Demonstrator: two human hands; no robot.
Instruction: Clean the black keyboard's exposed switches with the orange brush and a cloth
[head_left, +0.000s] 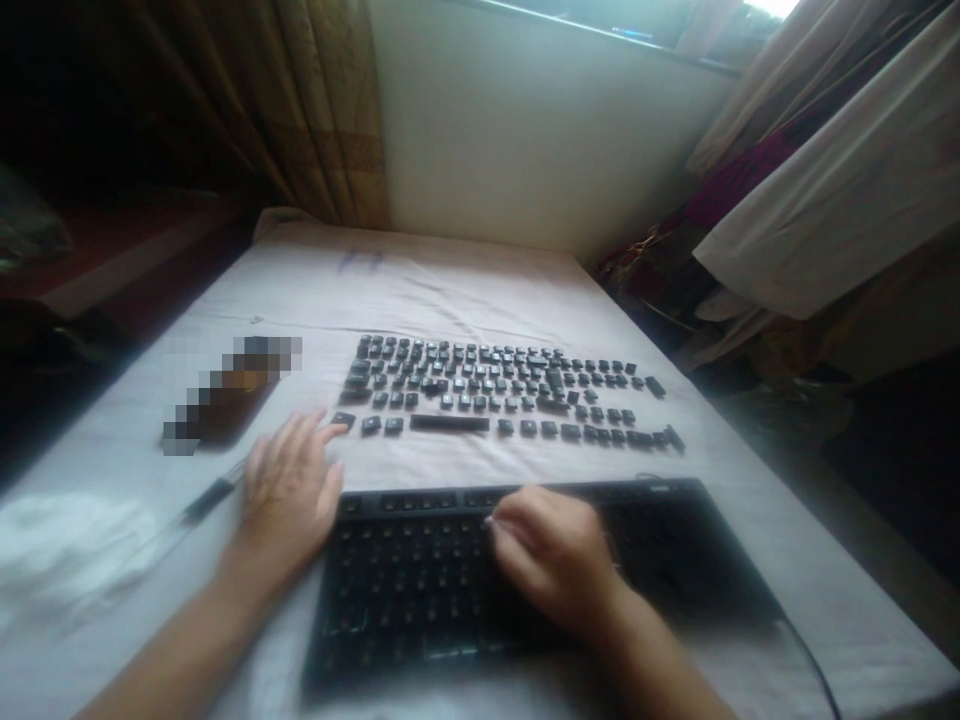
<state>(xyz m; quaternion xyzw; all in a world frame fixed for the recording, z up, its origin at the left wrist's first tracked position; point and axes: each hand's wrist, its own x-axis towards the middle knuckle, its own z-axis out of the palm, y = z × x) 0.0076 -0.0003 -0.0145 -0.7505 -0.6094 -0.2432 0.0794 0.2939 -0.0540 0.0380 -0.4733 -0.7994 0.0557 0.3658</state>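
A black keyboard base (405, 580) with its keycaps off lies before me on the pale sheet. My right hand (555, 550) is closed above its middle; a small whitish bit shows at the fingertips, too blurred to name. To the left, my left hand (292, 480) lies flat, fingers apart, beside the base's upper left corner. One of its fingertips reaches a loose black keycap (343, 421). Beyond the base, many removed keycaps (480, 375) stand in keyboard-like rows, with the long spacebar (450, 423) in the front row.
A dark slim tool (210, 498) lies left of my left hand, close to a crumpled white cloth (67, 550). Farther back is a brown, partly pixelated object (240, 400). The keyboard's cable (814, 665) runs off at the right. Curtains and hanging cloth (832, 210) flank the surface.
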